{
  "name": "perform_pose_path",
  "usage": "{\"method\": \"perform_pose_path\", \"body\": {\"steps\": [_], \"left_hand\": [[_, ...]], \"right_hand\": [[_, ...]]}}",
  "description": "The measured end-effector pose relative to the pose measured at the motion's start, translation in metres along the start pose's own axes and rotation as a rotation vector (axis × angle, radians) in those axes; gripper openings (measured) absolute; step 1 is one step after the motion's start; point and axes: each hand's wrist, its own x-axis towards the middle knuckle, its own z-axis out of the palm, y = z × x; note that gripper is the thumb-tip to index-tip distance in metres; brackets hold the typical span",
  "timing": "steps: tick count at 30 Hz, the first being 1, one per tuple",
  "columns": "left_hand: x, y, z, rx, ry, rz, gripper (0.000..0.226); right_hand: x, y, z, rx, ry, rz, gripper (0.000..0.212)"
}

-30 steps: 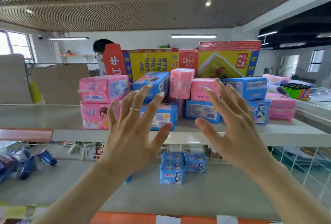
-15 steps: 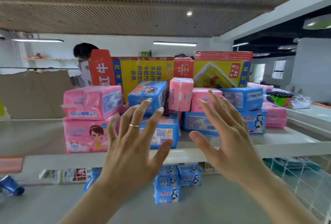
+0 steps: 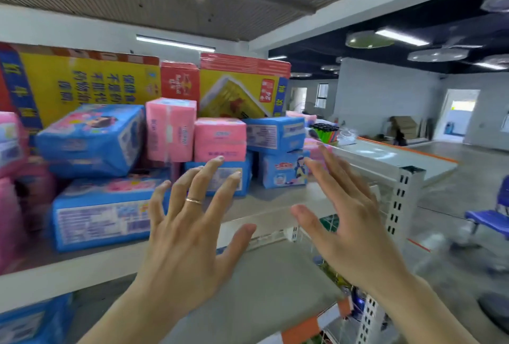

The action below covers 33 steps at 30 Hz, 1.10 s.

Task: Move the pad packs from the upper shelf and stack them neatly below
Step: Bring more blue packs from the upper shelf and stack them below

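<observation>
Pink and blue pad packs crowd the upper shelf (image 3: pixel 272 200). A large blue pack (image 3: pixel 102 214) lies at the front left with another blue pack (image 3: pixel 91 137) tilted on top. Two pink packs (image 3: pixel 170 129) (image 3: pixel 220 140) stand in the middle, above a blue pack (image 3: pixel 220 178). More blue packs (image 3: pixel 275 134) (image 3: pixel 283 170) are stacked to the right. My left hand (image 3: pixel 190 222), wearing a ring, is spread open in front of the middle packs, touching nothing. My right hand (image 3: pixel 349 219) is held open beside the right-hand packs, also empty. The lower shelf (image 3: pixel 261 288) shows a blue pack (image 3: pixel 33 321) at its far left.
Yellow and red cartons (image 3: pixel 242 87) stand behind the packs. A perforated white shelf post (image 3: pixel 399 206) and a wire side panel (image 3: pixel 330 233) close the shelf's right end. A box of green pens (image 3: pixel 325 131) sits further back. A blue chair (image 3: pixel 490 217) stands on the floor at right.
The view has swung right and closer to the shelf, so the packs look larger and sit left. Both hands stay open and empty and have reached nearer the packs.
</observation>
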Motion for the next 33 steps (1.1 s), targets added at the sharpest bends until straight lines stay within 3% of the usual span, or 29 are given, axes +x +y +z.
{"method": "perform_pose_path", "body": {"steps": [5, 13, 18, 23, 30, 33], "left_hand": [[0.025, 0.023, 0.040, 0.050, -0.014, 0.029, 0.064], [0.068, 0.049, 0.076, 0.211, -0.039, -0.082, 0.066], [0.079, 0.056, 0.080, 0.264, -0.020, -0.144, 0.064], [0.076, 0.061, 0.080, 0.312, -0.015, -0.173, 0.063], [0.067, 0.052, 0.069, 0.348, 0.002, -0.173, 0.059], [0.063, 0.048, 0.067, 0.329, -0.001, -0.160, 0.059]], "right_hand": [[0.018, 0.048, 0.005, 0.022, -0.008, 0.008, 0.074], [0.088, 0.112, 0.037, 0.116, -0.016, -0.023, 0.084], [0.140, 0.120, 0.064, 0.134, -0.030, -0.023, 0.085], [0.171, 0.112, 0.102, 0.037, -0.149, 0.008, 0.092], [0.187, 0.112, 0.119, 0.152, -0.065, 0.051, 0.076], [0.181, 0.117, 0.114, 0.262, 0.076, -0.017, 0.074]]}}
